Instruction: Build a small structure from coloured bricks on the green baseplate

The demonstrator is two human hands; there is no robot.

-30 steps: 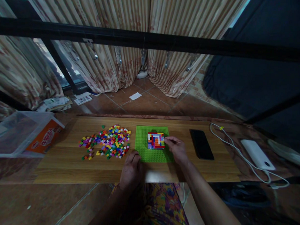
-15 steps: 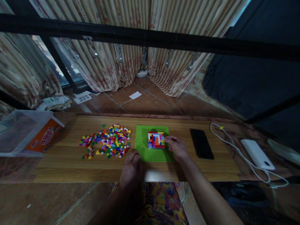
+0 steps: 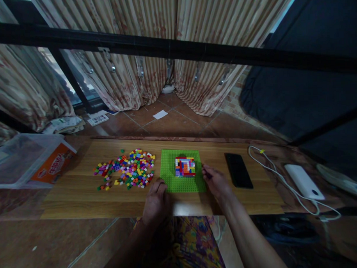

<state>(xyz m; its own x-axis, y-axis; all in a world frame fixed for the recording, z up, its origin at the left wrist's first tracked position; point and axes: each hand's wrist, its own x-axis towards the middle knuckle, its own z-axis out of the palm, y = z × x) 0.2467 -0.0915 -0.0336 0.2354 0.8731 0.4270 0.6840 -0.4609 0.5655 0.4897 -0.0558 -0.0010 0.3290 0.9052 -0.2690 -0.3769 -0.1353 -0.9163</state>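
1. Sitting just by the right edge of the green studded baseplate is the right hand, thumb and fingertips bunched close together. Honestly can't tell if there's a tiny brick pinched in there, too dark and small.

2. Multicoloured brick build is on that baseplate, directly left of the right hand, about level with its fingertips, with a strip of bare green studs in the gap. Not touching it.

3. Left hand is down at the baseplate's near left corner, fingers curled under. Looks like it's touching the corner, but no clue whether it's gripping anything. From there the build is ahead and to the right.

4. So the right hand is the nearer one, coming at the build side-on. Build looks roughly square, so no obvious long axis to worry about.

5. Loose bricks are scattered on the wooden bench, ahead and left of the left hand. Black smartphone lies just right of the right hand, fwiw.
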